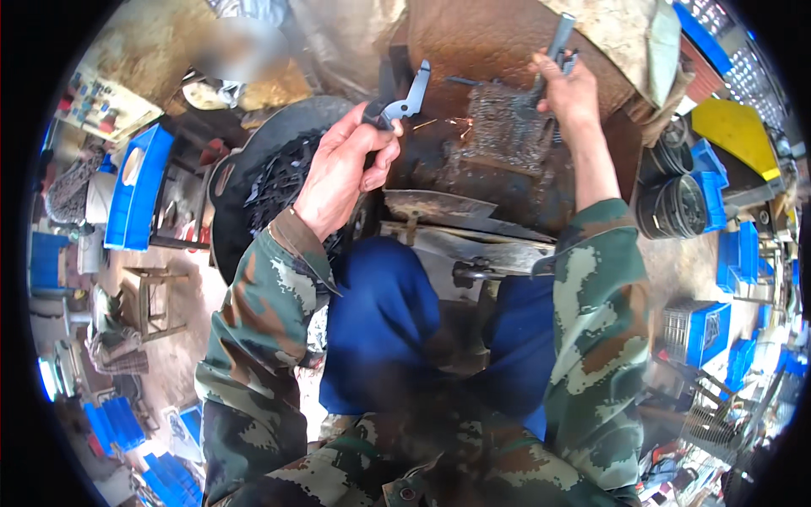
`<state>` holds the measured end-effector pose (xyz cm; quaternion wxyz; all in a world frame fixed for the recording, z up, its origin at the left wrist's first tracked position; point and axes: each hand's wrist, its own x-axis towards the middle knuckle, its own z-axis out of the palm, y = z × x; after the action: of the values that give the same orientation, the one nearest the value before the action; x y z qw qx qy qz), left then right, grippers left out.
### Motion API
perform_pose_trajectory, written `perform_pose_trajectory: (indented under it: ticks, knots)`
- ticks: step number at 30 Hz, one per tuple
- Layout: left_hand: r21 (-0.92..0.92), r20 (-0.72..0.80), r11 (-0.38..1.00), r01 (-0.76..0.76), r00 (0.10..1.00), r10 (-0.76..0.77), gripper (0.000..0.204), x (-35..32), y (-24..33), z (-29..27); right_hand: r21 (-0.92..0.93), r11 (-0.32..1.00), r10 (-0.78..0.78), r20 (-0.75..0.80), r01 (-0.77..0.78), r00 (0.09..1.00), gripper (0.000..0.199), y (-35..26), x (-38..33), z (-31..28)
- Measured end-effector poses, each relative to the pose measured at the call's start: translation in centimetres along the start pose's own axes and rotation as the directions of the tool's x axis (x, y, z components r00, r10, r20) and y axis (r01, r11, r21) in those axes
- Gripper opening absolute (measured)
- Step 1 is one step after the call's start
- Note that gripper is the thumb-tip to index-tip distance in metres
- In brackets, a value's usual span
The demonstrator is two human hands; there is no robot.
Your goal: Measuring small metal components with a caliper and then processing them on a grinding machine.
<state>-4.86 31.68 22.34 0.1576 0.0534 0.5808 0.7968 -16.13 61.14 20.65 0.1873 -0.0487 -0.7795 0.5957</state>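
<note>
My left hand (348, 160) is closed, thumb and fingers pinching a flat, curved metal piece (407, 105) with a hole in it. This piece points up and away from the hand, above the brown work surface (431, 173). Farther right, my right hand (574, 95) grips a long grey metal piece (561, 38), held upright; its exact kind I cannot make out. Below that hand lies a rough, ridged metal block (511, 127), partly hidden by the fingers. Small orange glints, like sparks, show at the block's left edge.
Left of my knees stands a round dark basin (221, 190) holding many dark metal pieces (274, 186). Black buckets (672, 207) stand on the right, near a yellow panel (737, 135). Blue bins (139, 190) and a wooden stool (152, 296) are on the left.
</note>
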Motion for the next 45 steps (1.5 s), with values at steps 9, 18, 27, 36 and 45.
perform_pose_trajectory:
  ticks: [9, 18, 27, 36, 45]
  knots:
    - [-0.133, 0.131, 0.991, -0.005, 0.991, 0.022, 0.009, 6.6, -0.1, 8.3, -0.034, 0.999, 0.001, 0.009, -0.001, 1.0, 0.027, -0.2, 0.0, -0.2]
    - [-0.036, 0.014, 0.99, -0.137, 0.99, 0.137, 0.016, 10.6, -2.6, 11.0, -0.037, 0.999, 0.006, 0.014, -0.006, 1.0, 0.022, -0.1, 0.1, 0.3]
    - [0.446, -0.117, 0.862, -0.242, 0.939, 0.324, 0.028, 11.6, -5.5, 10.4, -0.068, 0.997, 0.037, 0.088, -0.031, 0.995, 0.02, 2.5, 2.4, -2.2]
    - [0.417, -0.132, 0.886, -0.201, 0.951, 0.278, 0.026, 10.7, -4.9, 11.1, 0.002, 1.0, -0.002, 0.136, 0.001, 0.991, 0.031, 2.4, 2.8, -1.9]
    - [0.407, -0.149, 0.882, -0.239, 0.935, 0.322, 0.028, 11.0, -5.0, 11.4, 0.104, 0.995, -0.016, 0.169, -0.002, 0.985, 0.03, 3.0, 3.1, -1.9]
